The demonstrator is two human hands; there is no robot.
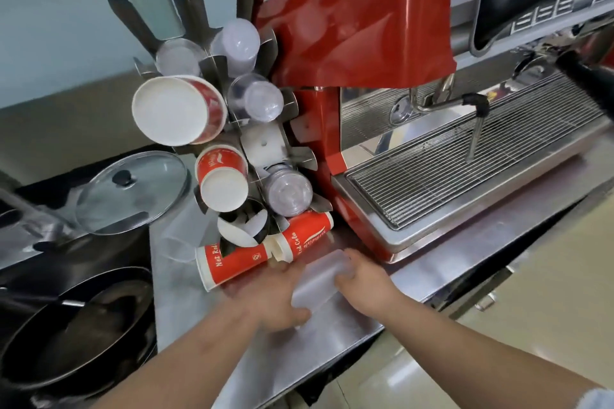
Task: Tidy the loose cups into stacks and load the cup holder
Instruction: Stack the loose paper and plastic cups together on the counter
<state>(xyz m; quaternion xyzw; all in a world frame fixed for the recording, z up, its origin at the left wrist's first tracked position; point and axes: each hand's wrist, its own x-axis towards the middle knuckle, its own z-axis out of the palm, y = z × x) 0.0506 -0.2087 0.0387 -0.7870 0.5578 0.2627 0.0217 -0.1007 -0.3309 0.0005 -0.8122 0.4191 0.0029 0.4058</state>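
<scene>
Crowding both hands [319, 289] and their clear cups [317, 279], red cups [232, 262] lie alongside.

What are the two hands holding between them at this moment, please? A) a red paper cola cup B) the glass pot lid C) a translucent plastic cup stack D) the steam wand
C: the left hand and right hand both grip the translucent plastic cup stack over the steel counter, while the red paper cups lie loose beside it.
</scene>
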